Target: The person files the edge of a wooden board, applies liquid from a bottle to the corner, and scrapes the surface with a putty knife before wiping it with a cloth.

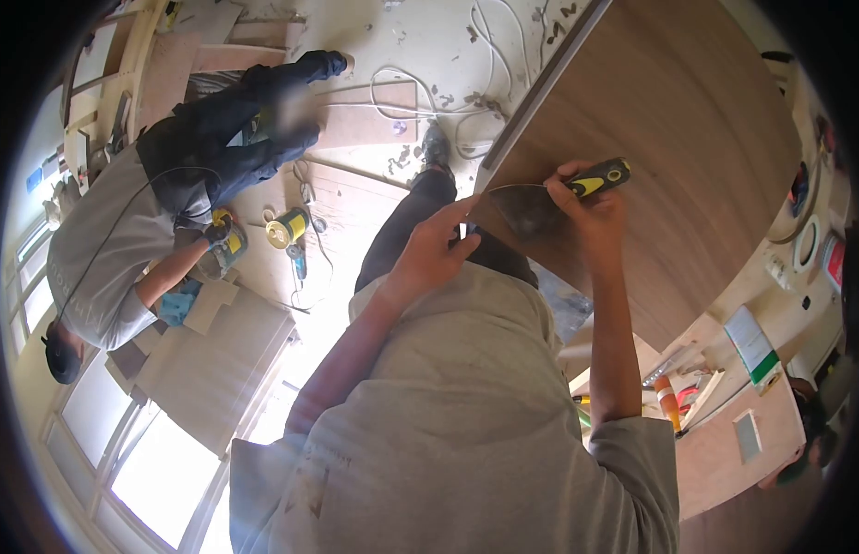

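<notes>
My right hand [584, 205] is wrapped around the yellow-and-black handle of a putty knife [603, 177]. Its wide, dark blade points left toward my other hand, over a large brown wooden panel [669, 157]. My left hand [434, 247] has its fingertips at the far corner of the blade, close to the panel's edge. The thumb and fingers of that hand are apart. Whether the fingertips press on the blade or only rest by it is hard to make out.
A co-worker in a grey shirt [106, 249] bends over at the left, a gloved hand on a yellow-topped can [228, 242]. Another can [286, 227] stands nearby. White cables [392, 102] lie on the floor. An orange-handled tool [667, 402] and a green-edged white sheet [750, 343] are at right.
</notes>
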`<state>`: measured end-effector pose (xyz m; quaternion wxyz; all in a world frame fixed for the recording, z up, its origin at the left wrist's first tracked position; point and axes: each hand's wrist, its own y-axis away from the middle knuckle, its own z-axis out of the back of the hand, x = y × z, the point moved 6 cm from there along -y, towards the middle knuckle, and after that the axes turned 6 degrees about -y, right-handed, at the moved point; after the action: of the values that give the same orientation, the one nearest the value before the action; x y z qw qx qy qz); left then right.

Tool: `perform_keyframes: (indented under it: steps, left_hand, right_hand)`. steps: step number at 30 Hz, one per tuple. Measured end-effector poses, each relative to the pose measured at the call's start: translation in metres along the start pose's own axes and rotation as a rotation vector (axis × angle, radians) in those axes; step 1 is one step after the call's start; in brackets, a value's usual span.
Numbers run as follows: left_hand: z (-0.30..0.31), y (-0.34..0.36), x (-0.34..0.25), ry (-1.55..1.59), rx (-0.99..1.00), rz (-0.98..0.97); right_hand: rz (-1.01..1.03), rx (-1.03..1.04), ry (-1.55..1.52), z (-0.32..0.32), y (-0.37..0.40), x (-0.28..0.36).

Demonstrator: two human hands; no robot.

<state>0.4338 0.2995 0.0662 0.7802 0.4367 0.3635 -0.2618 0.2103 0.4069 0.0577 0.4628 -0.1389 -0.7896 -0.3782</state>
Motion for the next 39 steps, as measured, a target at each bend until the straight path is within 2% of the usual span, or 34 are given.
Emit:
perform_keyframes:
  steps: [7, 16, 19, 25, 39]
  left_hand:
    - [-0.001, 0.001, 0.006, -0.037, 0.035, 0.019]
    - [0.002, 0.001, 0.002, -0.041, -0.037, -0.059]
    - [0.002, 0.002, 0.004, -0.052, 0.011, 0.022]
    - [0.001, 0.001, 0.005, -0.051, -0.025, -0.013]
    - [-0.005, 0.005, 0.010, -0.021, -0.010, 0.074]
  right_hand:
    - [0.001, -0.033, 0.054, 0.001, -0.003, -0.005]
    - [-0.052, -0.024, 0.079, -0.002, -0.002, -0.006]
    - [-0.057, -0.038, 0.052, 0.000, -0.001, -0.012]
    - [-0.056, -0.067, 0.095, 0.003, -0.005, -0.013]
    - [-0.093, -0.046, 0.101, 0.010, -0.006, -0.016]
